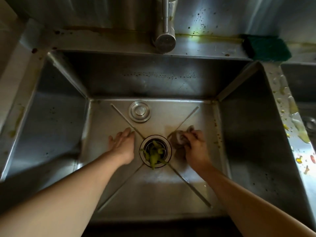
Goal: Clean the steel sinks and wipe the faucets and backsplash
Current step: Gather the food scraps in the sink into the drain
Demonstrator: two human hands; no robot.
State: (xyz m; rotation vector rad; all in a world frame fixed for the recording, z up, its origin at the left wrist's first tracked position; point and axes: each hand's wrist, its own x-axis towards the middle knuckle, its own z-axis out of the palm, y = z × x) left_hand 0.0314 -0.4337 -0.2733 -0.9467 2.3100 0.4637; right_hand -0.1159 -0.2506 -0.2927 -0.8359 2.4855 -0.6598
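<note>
Sink [119, 79] floor: left hand [122, 145] flat, fingers straight; right hand [195, 145] grips a rag [179, 139] beside the drain [155, 152] (green scraps inside).

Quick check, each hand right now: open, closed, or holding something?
Left hand: open, fingers straight, flat on the sink floor.
Right hand: closed around a scrubbing pad.

The deep steel sink [153, 82] has green vegetable scraps [154, 155] in its drain. A crumpled grey-brown cloth [180, 139] lies on the sink floor, right of the drain. The faucet [165, 31] stands behind, before the spotted backsplash [213, 16].
</note>
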